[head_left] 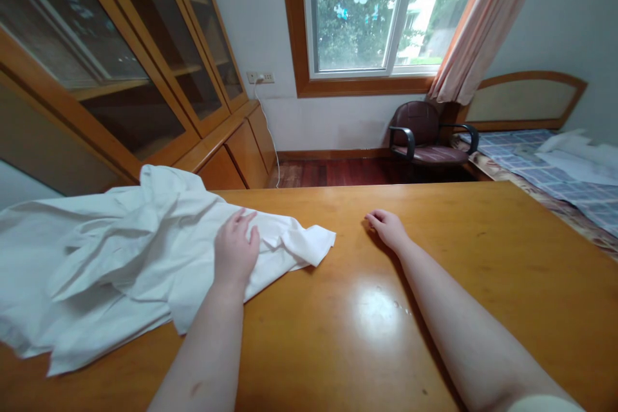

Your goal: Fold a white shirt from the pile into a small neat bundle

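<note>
A crumpled white cloth (111, 257) lies spread over the left half of a glossy wooden table (483, 270). My left hand (235, 248) rests flat on the cloth's right part, fingers stretched out and slightly apart, holding nothing. One corner of the cloth (313, 244) points right, toward the table's middle. My right hand (387, 228) lies on the bare wood about a hand's width to the right of that corner, its fingers curled loosely inward, with nothing visible in them.
A wooden cabinet with glass doors (120, 58) stands along the left wall. Beyond the table's far edge are a dark office chair (425, 135), a window with a peach curtain (483, 19), and a bed (555, 161) at right.
</note>
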`<move>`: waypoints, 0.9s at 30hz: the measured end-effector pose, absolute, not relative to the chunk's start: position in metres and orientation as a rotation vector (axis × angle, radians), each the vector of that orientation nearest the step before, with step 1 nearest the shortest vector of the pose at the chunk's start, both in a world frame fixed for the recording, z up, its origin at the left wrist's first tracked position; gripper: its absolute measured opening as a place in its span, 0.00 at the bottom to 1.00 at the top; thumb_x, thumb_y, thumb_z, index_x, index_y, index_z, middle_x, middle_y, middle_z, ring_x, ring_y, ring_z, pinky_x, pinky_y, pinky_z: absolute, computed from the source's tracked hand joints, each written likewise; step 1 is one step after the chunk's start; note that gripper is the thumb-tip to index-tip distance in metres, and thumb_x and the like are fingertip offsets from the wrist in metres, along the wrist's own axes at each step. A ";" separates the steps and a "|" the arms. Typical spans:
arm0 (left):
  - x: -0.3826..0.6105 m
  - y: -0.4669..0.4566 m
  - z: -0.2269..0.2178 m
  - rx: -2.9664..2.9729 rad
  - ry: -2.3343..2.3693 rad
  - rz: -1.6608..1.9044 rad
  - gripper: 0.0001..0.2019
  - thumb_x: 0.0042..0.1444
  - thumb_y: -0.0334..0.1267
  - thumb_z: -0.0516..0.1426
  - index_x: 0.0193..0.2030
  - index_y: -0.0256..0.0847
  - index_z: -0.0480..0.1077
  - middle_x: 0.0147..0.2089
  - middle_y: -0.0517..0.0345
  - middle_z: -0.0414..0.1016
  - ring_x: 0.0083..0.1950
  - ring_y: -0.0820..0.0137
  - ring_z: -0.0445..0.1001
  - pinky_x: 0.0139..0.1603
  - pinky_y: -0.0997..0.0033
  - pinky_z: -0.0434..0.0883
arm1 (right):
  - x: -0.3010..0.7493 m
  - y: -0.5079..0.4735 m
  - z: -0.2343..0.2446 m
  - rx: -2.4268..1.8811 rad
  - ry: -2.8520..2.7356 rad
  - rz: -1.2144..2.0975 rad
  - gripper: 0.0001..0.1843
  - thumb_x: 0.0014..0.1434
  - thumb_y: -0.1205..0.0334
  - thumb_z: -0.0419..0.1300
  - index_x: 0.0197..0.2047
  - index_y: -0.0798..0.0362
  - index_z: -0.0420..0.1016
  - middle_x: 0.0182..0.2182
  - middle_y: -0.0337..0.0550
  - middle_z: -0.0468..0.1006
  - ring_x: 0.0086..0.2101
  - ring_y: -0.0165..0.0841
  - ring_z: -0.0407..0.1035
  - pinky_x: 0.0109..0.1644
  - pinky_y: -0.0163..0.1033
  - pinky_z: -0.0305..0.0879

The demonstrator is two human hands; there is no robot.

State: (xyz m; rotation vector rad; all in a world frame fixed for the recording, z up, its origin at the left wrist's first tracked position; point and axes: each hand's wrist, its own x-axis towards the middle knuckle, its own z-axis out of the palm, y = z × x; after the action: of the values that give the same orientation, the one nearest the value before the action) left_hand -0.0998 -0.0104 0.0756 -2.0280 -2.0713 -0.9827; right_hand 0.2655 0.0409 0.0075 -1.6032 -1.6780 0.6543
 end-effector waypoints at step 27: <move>-0.170 -0.013 0.076 -1.131 -2.342 -0.958 0.19 0.52 0.33 0.48 0.51 0.33 0.67 0.41 0.42 0.74 0.44 0.54 0.72 0.46 0.57 0.66 | 0.266 0.043 0.003 -1.580 -1.654 0.671 0.19 0.56 0.48 0.51 0.26 0.53 0.72 0.21 0.40 0.73 0.26 0.32 0.66 0.30 0.35 0.58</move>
State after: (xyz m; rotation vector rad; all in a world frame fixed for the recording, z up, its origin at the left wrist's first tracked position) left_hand -0.1704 -0.0131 0.0763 -1.1310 -2.3424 -0.9581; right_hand 0.2657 0.0434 0.0025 -1.5804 -1.6543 0.6706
